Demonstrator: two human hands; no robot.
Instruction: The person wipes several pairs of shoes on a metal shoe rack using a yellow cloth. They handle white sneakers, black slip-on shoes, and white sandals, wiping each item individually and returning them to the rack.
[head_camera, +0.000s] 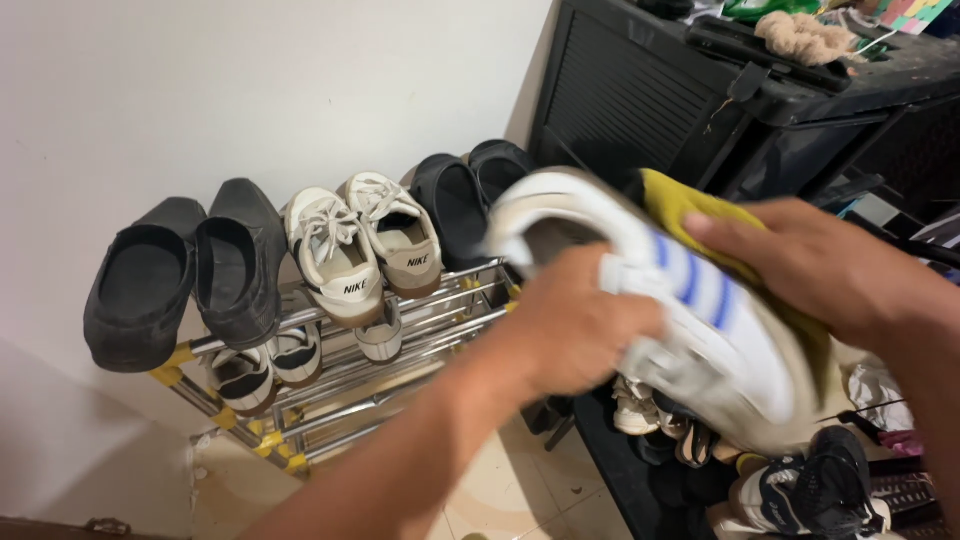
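White wall and pale tiled floor frame a metal shoe rack with yellow joints, carrying 2 grey slip-ons, 2 white lace-up sneakers and 2 black clogs. In front of it, the left hand is clamped on a white sneaker with blue stripes, held in the air, while the right hand presses a yellow cloth onto its side. Wiping seems underway; the sneaker's sole edge looks grubby, so I judge work remains. Motion blur hides its surface, the cloth is mostly covered, and the shoe pile below is cut off.
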